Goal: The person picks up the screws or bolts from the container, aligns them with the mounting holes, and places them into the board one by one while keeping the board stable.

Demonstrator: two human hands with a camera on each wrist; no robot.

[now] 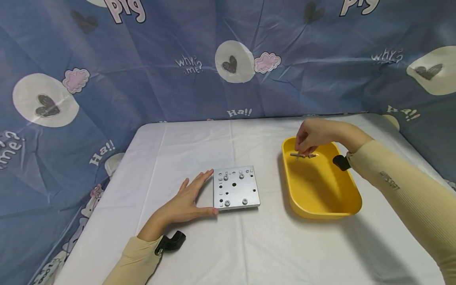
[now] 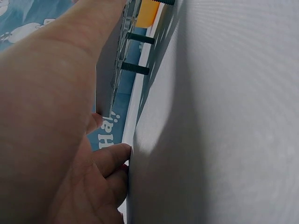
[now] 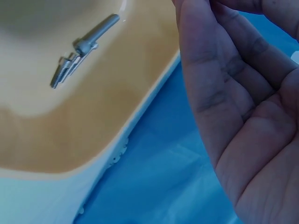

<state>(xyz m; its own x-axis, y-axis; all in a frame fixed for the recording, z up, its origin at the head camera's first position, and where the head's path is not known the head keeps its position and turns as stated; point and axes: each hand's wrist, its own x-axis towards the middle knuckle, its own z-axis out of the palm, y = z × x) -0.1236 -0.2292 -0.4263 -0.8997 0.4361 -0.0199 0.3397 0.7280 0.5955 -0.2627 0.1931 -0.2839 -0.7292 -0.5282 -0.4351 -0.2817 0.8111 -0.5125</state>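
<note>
Blue printed cloth (image 1: pixel 160 91) fills the back and sides. White-covered table (image 1: pixel 185 150) in front. Yellow bin (image 1: pixel 313 184) on the table's right side. Left hand (image 1: pixel 183 206) spread wide, fingers mostly straight: thumb at the plate's near left corner, index fingertip at the far left corner, both touching. Right hand (image 1: pixel 311 136) narrow, fingertips drawn together over the far end of the bin; whether a screw sits between them, cannot tell, as the wrist view cuts the tips off. Metal plate (image 1: pixel 235 188) lies between the hands, just right of the left one, well apart from the right one and left of the bin. It has several holes. Four bolts (image 1: pixel 241 176) sit in it, heads up; the left wrist view shows threaded shanks sticking out underneath. Few loose screws (image 3: pixel 97 35) in a small cluster on the bin floor, below the right hand.
</note>
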